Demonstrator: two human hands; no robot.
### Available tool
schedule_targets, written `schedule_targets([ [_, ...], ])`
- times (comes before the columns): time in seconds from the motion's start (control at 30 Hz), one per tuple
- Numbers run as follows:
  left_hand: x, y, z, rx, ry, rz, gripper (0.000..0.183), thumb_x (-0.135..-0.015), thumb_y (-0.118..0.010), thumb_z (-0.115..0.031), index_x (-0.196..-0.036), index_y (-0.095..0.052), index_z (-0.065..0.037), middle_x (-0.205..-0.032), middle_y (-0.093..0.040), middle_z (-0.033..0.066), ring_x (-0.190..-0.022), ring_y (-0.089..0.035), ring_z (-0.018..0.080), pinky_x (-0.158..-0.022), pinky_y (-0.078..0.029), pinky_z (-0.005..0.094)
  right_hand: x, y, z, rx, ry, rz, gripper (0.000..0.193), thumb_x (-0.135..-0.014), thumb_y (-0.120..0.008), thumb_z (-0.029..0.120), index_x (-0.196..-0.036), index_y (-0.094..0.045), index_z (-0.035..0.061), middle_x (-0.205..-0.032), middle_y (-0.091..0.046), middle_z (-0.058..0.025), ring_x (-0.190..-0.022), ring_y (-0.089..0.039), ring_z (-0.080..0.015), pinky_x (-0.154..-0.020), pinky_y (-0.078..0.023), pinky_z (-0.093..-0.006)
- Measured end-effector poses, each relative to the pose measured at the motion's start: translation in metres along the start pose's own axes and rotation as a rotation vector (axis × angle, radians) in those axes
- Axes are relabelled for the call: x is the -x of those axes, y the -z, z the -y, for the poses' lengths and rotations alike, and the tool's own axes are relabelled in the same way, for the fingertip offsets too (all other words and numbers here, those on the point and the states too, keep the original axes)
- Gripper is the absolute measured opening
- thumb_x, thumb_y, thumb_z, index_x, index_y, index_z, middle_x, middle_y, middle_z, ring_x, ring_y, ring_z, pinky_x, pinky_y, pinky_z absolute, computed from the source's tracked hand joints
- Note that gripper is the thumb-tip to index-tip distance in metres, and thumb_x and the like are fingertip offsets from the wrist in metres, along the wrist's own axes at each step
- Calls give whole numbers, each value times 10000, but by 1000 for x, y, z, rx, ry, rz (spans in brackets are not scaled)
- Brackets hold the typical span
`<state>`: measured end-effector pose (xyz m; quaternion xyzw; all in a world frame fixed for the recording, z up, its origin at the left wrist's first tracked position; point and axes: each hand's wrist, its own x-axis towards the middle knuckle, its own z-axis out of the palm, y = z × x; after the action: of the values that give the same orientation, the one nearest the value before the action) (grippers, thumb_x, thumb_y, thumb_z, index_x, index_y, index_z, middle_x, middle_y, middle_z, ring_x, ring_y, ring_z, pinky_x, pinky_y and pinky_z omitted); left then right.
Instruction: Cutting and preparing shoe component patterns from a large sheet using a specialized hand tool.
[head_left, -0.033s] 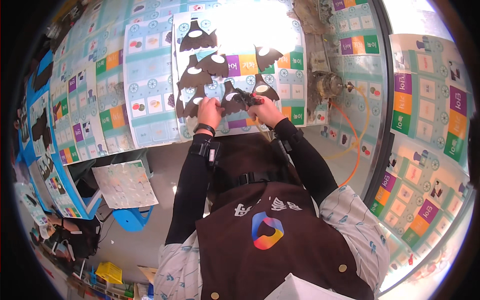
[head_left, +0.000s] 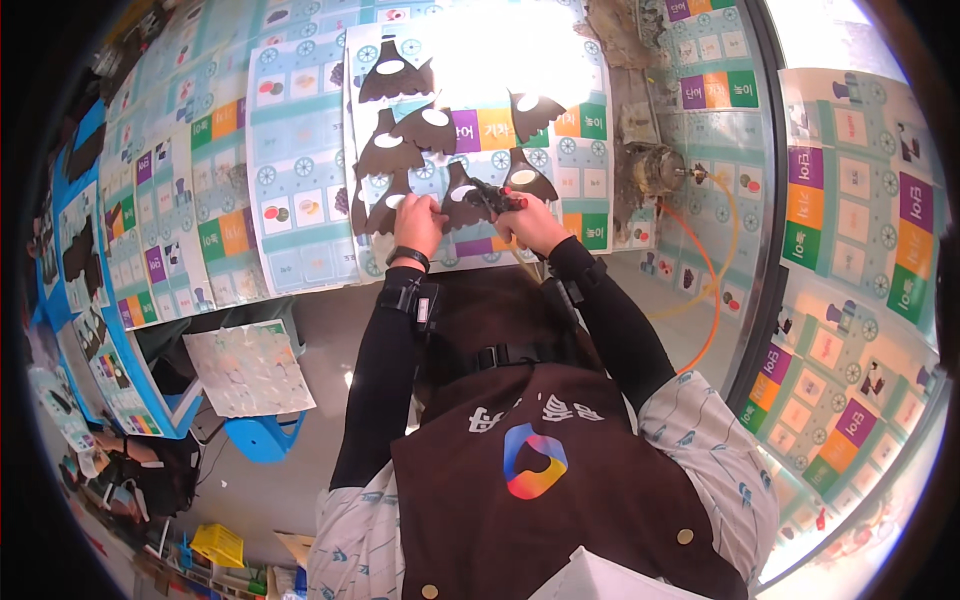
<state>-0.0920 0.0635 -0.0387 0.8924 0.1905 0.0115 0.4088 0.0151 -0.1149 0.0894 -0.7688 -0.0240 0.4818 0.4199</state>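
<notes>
Dark brown cut-out pieces with scalloped lower edges, narrow necks and white ovals lie spread over the printed sheets on the table. My right hand (head_left: 537, 225) grips a small black spray gun (head_left: 488, 196) with a red part; its front end is over one dark piece (head_left: 462, 208). My left hand (head_left: 421, 224) is just left of that piece, fingers bent and pressed together at the edge of another dark piece (head_left: 388, 208). Whatever those fingertips pinch is too small to make out. Close by on the right lies one more scalloped piece (head_left: 533, 178).
A worn, dirt-crusted metal fixture (head_left: 655, 172) stands right of the work, with an orange hose (head_left: 708, 262) and a yellow hose running from it. A metal rail (head_left: 765, 200) borders the table's right side. Behind on the left are a blue stool (head_left: 262, 438) and a yellow basket (head_left: 217, 545).
</notes>
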Motion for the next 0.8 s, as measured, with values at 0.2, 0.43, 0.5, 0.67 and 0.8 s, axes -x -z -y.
schedule_targets([
  [0.2,-1,1,-2,9,31,25,210,-675,-790,-69,-755,-597,-48,-823,-557,106,-844,-565,310,-735,-461,414,-1,1,-8,86,147,-79,107,-754,-557,89,-796,-572,-9,-641,-583,-79,-544,-568,-164,-542,-452,-319],
  [0.43,-1,1,-2,26,29,22,211,-671,-789,-67,-750,-594,-48,-828,-559,108,-847,-565,312,-742,-460,414,6,6,-2,40,102,-89,104,-770,-564,95,-809,-573,-1,-648,-588,-72,-545,-569,-165,-540,-455,-313],
  [0.5,-1,1,-2,39,30,16,209,-675,-788,-69,-750,-594,-50,-833,-560,106,-853,-564,312,-746,-462,414,7,7,-1,125,91,-78,93,-778,-556,90,-802,-568,1,-644,-583,-68,-547,-566,-158,-541,-455,-307],
  [0.67,0,1,-2,37,23,10,209,-679,-789,-74,-759,-597,-53,-840,-563,105,-863,-563,313,-757,-461,418,9,9,-4,77,68,-104,86,-774,-551,89,-780,-554,3,-641,-582,-69,-545,-562,-159,-544,-453,-306],
  [0.8,0,1,-2,18,21,21,209,-683,-789,-82,-768,-600,-53,-844,-562,104,-866,-561,316,-764,-459,424,11,11,-5,72,63,-94,83,-768,-548,88,-774,-554,5,-638,-583,-72,-543,-560,-167,-549,-452,-307],
])
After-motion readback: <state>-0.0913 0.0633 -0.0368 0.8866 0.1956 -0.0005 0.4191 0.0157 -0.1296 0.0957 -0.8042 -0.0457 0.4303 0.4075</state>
